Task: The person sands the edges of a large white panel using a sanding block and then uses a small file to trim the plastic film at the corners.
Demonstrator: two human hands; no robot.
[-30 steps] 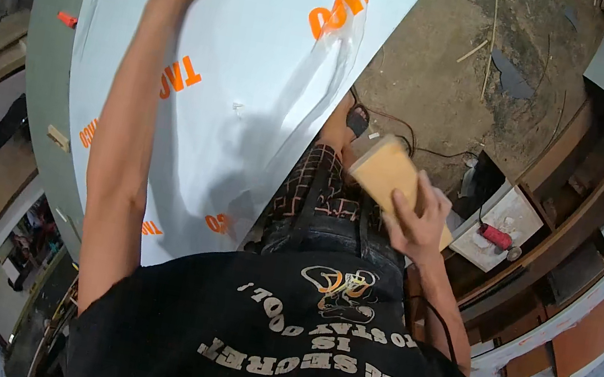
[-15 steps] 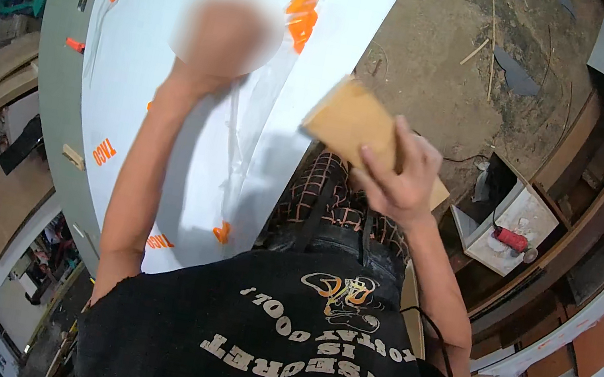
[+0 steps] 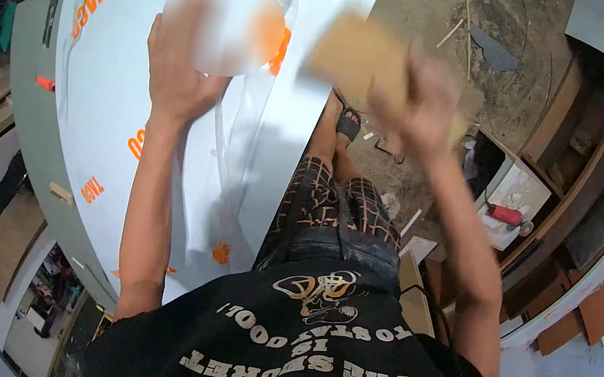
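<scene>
My right hand [image 3: 425, 109] grips a flat, tan rectangular block [image 3: 358, 53], its fingers wrapped on the right end. Block and hand are smeared by motion, and the block is held over the right edge of a large white sheet [image 3: 335, 0]. My left hand [image 3: 180, 78] lies on the sheet, apparently flat, thumb out to the right; a blurred patch hides part of its fingers. Crumpled clear plastic film [image 3: 236, 128] and orange-printed film cover much of the sheet around that hand.
Left of the sheet runs a grey-green surface [image 3: 29, 108] with a small orange-red object [image 3: 45, 83] and a wood scrap [image 3: 61, 192]. At the right, a red power tool [image 3: 505, 215] rests on a white box beside brown wooden shelving [image 3: 569, 211]. Offcuts litter the floor.
My right hand has lifted the block away from me, up the view. My left hand has moved slightly left and now shows more of its back and thumb. The view has shifted.
</scene>
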